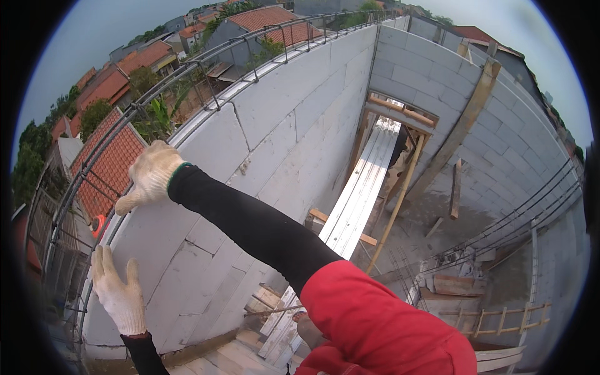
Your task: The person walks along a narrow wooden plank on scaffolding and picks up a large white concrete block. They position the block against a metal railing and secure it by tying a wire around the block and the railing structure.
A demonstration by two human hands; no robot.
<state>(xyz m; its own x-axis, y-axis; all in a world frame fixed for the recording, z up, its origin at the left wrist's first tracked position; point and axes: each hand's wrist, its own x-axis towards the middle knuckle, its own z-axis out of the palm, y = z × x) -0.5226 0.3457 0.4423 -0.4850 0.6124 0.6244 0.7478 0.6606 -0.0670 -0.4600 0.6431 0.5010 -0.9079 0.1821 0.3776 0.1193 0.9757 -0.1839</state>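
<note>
Bracing beside the rebar cage (136, 107), along the top of the block wall (269, 134), was judged underway. The left grip (119, 294) was spread, unloaded; closure of the right grip (152, 173) could not be told. Next, firmer support seemed required.

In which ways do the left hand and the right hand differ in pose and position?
The left hand points its fingers upward in the picture; the right hand points one downward to the left. The left hand appears lower in the picture, the right hand higher. Both wear pale gloves and are close to the top of the wall.
</note>
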